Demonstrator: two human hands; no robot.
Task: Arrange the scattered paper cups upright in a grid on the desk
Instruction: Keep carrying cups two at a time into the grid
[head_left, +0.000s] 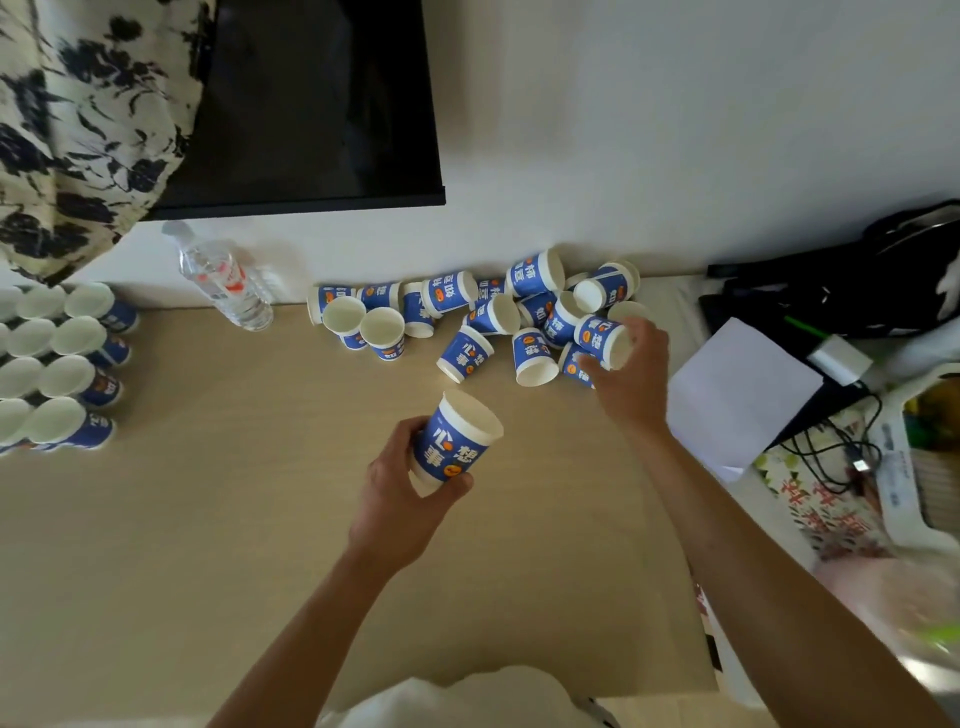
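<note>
Several blue-and-white paper cups (488, 317) lie scattered in a heap at the back of the wooden desk (260, 519), against the wall. At the far left, several cups (72, 374) stand upright in rows. My left hand (400, 499) holds one blue cup (457, 441) above the middle of the desk, tilted with its mouth up and to the right. My right hand (631, 374) reaches into the right side of the heap and grips another cup (605, 338) lying on its side.
A clear water bottle (223, 280) stands at the back left under a dark screen (311, 104). White paper (737, 389), a black bag (883, 270), cables and a white basket (914, 467) crowd the right side. A patterned curtain (78, 130) hangs at the upper left.
</note>
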